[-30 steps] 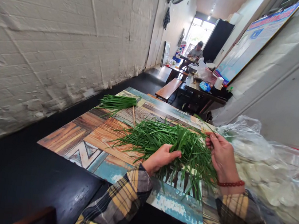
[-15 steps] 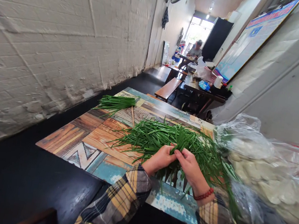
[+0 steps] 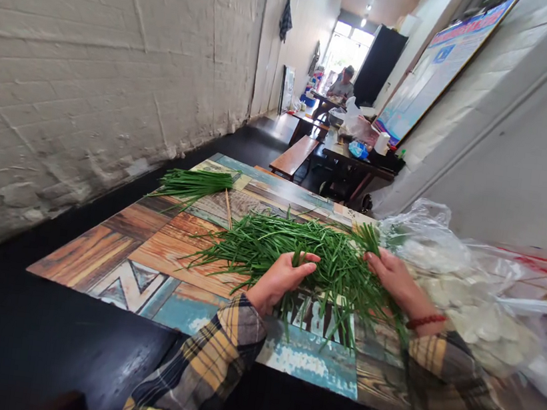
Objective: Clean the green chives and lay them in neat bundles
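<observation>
the fingers (image 3: 381, 261) of the right hand (image 3: 396, 285) were grasping a bunch of green stalks (image 3: 368, 236), held at the right end of the loose green heap (image 3: 293, 241). the left hand (image 3: 278, 279) was at the heap's near side, its fingers loosely curled, thumb and forefinger parted; whether blades lay inside that curl could not be told.

half a second before, the two hands had met around an upright tuft at the heap's near side; since then the right hand had moved away to the heap's right end, and the hands were apart. the heap itself lay spread much as before.

a red beaded bracelet (image 3: 425, 321) circled the right wrist. the heap sat on a patchwork-patterned bench (image 3: 101, 249). just in front of the heap, a dark panel bore white characters, a b or 8, then a z, with blades over part of it; left of the heap, a larger z (image 3: 129, 288) stood out. a thin stick (image 3: 228, 209) lay just beyond the heap's left end, and a neat bundle (image 3: 198, 184) farther left beyond it. right of the heap were clear plastic bags (image 3: 423, 235) with pale pieces (image 3: 452, 299). well beyond the heap sat another person (image 3: 340, 89); the poster (image 3: 445, 69) beyond it to the right had red lettering too blurred to read.
</observation>
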The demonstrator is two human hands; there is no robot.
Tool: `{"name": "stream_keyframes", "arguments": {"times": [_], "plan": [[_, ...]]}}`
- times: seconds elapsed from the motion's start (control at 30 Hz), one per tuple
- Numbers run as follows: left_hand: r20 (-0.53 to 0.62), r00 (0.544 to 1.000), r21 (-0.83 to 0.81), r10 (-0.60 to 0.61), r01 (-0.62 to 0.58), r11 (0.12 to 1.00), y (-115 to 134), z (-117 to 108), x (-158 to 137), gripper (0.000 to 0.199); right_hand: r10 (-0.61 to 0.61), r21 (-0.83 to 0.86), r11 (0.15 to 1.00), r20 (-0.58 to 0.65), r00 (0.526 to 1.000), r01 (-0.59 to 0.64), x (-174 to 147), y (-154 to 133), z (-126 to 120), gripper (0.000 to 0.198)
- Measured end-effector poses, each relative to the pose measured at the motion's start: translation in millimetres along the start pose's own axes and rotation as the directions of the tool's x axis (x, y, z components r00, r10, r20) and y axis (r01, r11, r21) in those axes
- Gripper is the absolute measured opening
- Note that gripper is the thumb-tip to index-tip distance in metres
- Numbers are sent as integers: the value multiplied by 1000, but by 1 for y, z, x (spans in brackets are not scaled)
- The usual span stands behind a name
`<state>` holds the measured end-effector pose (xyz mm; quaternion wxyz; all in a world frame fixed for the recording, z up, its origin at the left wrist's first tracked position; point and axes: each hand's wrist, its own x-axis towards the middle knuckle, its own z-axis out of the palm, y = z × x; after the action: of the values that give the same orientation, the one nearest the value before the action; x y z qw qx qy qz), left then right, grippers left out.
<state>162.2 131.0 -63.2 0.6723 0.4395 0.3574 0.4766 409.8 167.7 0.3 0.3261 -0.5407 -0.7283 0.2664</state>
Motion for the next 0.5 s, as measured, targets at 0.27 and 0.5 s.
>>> {"name": "stream_keyframes", "arguments": {"times": [0.27,0.5], "plan": [[79,997,-151,-1,13,988,1,1,-4,54,-148,-295,923,322,935,248,-14,-35,75,25],[-80,997,-379,-17,-14,925,1,-3,2,40,-216,-391,846,373,902,363,-10,-47,75,26]]}}
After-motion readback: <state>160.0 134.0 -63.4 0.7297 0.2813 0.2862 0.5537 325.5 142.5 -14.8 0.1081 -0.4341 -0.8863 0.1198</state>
